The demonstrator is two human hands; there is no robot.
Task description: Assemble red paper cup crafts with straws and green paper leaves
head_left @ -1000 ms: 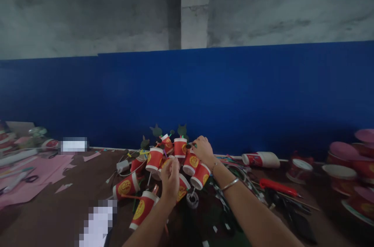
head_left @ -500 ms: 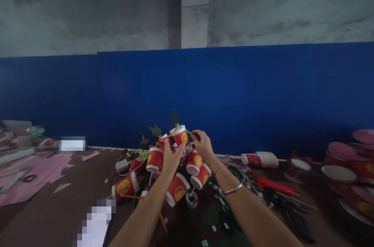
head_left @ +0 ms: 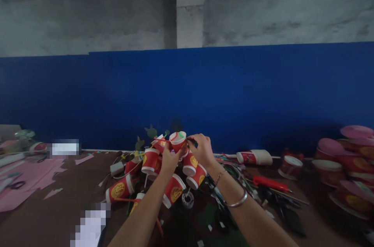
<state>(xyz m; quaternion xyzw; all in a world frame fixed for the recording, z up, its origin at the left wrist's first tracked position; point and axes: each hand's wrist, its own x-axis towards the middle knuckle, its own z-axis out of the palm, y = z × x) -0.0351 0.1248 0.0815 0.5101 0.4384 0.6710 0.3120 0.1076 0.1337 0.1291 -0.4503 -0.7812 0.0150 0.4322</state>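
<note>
Where the blue partition (head_left: 204, 95) meets the brown surface (head_left: 87, 169), a loose heap of red-and-yellow paper cups (head_left: 150, 160) lies in front of the person, most of them tipped, and looks light enough to shift at a nudge. Above it, the left hand (head_left: 170, 160) is closed around a red paper cup (head_left: 179, 145), thumb on the near side, the cup tilted so that its open mouth shows. The right hand (head_left: 203, 149) is curled close beside the cup's rim, thumb and forefinger drawn together; whether anything is pinched between them, I cannot tell. The held cup should weigh almost nothing and have a thin wall that dents under a hard squeeze, so a light wrap around its side, just under the stiffer rolled rim, seems the safest hold. Smaller yet, the red straw (head_left: 174, 136) and the green straw (head_left: 181, 135) at its mouth look springy but prone to kink, and are probably best taken near where they meet the cup.
</note>
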